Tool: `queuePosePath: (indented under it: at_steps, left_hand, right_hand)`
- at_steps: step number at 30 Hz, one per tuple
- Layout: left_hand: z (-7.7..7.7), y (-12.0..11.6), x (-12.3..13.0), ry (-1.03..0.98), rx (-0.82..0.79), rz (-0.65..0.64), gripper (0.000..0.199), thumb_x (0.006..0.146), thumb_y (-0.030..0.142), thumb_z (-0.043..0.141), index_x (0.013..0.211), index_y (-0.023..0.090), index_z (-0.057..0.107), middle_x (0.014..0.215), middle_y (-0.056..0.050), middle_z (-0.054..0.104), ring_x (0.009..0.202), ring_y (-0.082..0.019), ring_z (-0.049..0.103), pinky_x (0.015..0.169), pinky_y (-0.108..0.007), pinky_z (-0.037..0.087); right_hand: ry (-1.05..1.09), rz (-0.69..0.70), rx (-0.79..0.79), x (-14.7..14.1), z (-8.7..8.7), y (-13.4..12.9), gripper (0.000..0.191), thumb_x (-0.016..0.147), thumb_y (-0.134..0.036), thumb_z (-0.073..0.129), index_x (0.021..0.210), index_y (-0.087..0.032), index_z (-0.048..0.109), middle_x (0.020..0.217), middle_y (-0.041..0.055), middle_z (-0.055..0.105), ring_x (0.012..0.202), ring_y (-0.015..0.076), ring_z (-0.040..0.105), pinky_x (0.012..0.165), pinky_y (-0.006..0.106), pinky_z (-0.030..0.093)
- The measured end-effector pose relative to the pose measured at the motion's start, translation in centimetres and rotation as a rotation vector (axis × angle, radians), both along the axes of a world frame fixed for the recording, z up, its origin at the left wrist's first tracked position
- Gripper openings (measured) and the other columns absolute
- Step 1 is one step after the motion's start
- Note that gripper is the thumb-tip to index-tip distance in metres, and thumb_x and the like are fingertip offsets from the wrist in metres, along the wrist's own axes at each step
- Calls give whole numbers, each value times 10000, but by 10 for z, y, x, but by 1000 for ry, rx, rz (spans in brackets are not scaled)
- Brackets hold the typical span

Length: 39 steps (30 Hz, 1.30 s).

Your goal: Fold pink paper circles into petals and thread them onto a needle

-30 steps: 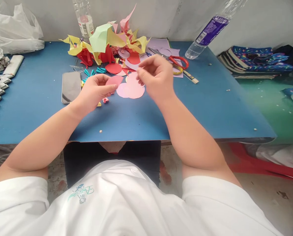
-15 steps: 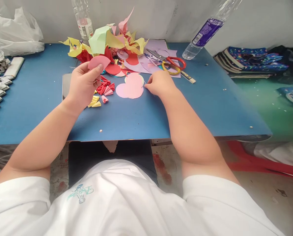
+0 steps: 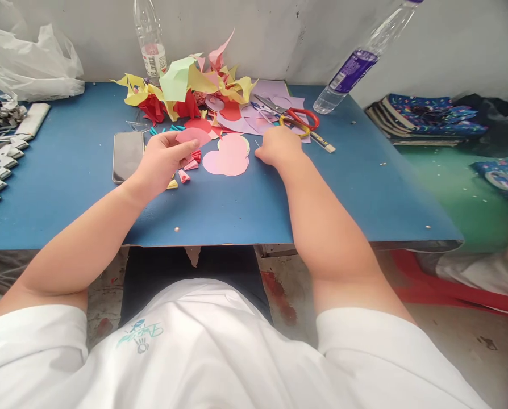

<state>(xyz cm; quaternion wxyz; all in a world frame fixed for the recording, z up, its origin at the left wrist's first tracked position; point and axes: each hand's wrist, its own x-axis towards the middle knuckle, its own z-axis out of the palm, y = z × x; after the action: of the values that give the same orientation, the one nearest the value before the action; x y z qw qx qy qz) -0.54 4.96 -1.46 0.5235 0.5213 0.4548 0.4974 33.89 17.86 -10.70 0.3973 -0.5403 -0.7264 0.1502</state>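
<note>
My left hand (image 3: 162, 154) is closed in a pinch on a folded pink paper circle (image 3: 193, 135), which shows as a half disc. Right of it, my right hand (image 3: 278, 146) has its fingers pressed together on a thin needle-like stick (image 3: 256, 143), mostly hidden by the fingers. Pink paper circles (image 3: 232, 156) lie overlapping on the blue table (image 3: 220, 210) between my hands. Small rolled paper cones (image 3: 184, 176) in red, pink and yellow sit partly behind my left hand.
A phone (image 3: 128, 158) lies left of my left hand. Crumpled coloured paper (image 3: 177, 82) is heaped at the back beside a clear bottle (image 3: 154, 54). Scissors (image 3: 305, 120) and a utility knife (image 3: 323, 142) lie beyond my right hand, near a tilted purple-labelled bottle (image 3: 350, 74).
My left hand has moved right and slightly down with the folded circle, uncovering the phone. My right hand has drawn slightly away from the pink circles. The camera view has shifted a little.
</note>
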Motion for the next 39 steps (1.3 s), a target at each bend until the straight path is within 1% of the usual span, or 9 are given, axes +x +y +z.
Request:
queuePosePath:
  at_steps: [5, 8, 11, 13, 16, 20, 23, 27, 39]
  left_hand:
    - [4, -3, 1, -20, -38, -31, 369, 834, 325, 1055, 872, 241, 698, 769, 20, 632, 733, -148, 638, 781, -300, 633]
    - [5, -6, 3, -38, -69, -37, 329, 841, 311, 1052, 925, 211, 749, 819, -1, 709, 775, -148, 700, 851, -310, 669]
    - [5, -9, 4, -35, -85, -47, 275, 855, 303, 1039, 961, 189, 812, 858, -31, 775, 813, -154, 735, 799, -289, 627]
    - [5, -13, 5, -5, -96, -58, 263, 852, 310, 1044, 942, 190, 827, 886, -51, 810, 836, -164, 744, 721, -267, 558]
    - [7, -19, 7, 37, -107, -82, 270, 857, 319, 1063, 921, 194, 831, 923, -69, 840, 826, -164, 723, 659, -259, 480]
    - [8, -25, 10, 76, -97, -85, 266, 884, 306, 1070, 990, 186, 858, 905, -65, 836, 789, -155, 709, 692, -280, 493]
    - [8, -27, 11, 93, -99, -83, 286, 898, 315, 1081, 1009, 185, 852, 920, -65, 853, 817, -168, 757, 763, -296, 555]
    - [5, -28, 11, 42, -115, -124, 284, 895, 307, 1092, 1018, 181, 869, 987, -69, 886, 893, -177, 833, 824, -288, 615]
    - [9, -31, 11, 13, -104, -147, 350, 820, 204, 1139, 1008, 184, 844, 868, -26, 828, 840, -180, 831, 783, -289, 615]
  right_hand:
    - [-249, -247, -331, -9, 43, -28, 509, 840, -282, 1051, 659, -303, 575, 686, 59, 636, 1031, 386, 789, 1033, 541, 654]
    - [-130, -237, -341, -23, 70, -52, 438, 828, -119, 955, 689, -294, 578, 632, 28, 577, 966, 340, 728, 994, 506, 612]
    - [11, -145, -306, -43, 83, -75, 352, 927, -237, 903, 765, -292, 596, 713, 14, 675, 849, 246, 678, 835, 418, 577]
    - [332, 22, -303, -57, 84, -87, 332, 915, -317, 920, 792, -307, 612, 701, -8, 665, 729, 208, 593, 715, 395, 525]
    - [605, 209, -258, -79, 81, -104, 404, 813, -387, 999, 836, -329, 600, 769, -25, 733, 680, 176, 519, 651, 394, 480]
    - [916, 409, -281, -97, 83, -122, 385, 731, -345, 1062, 935, -346, 736, 797, -41, 765, 722, 203, 598, 654, 412, 534]
    - [971, 449, -322, -102, 86, -129, 344, 741, -346, 1093, 925, -343, 802, 842, -32, 764, 779, 211, 669, 740, 425, 599]
    - [969, 497, -364, -101, 86, -131, 300, 790, -302, 1087, 809, -315, 788, 821, -24, 723, 766, 191, 637, 755, 400, 596]
    - [995, 403, -537, -105, 90, -136, 263, 832, -50, 931, 831, -236, 745, 858, -10, 730, 782, 165, 662, 760, 350, 623]
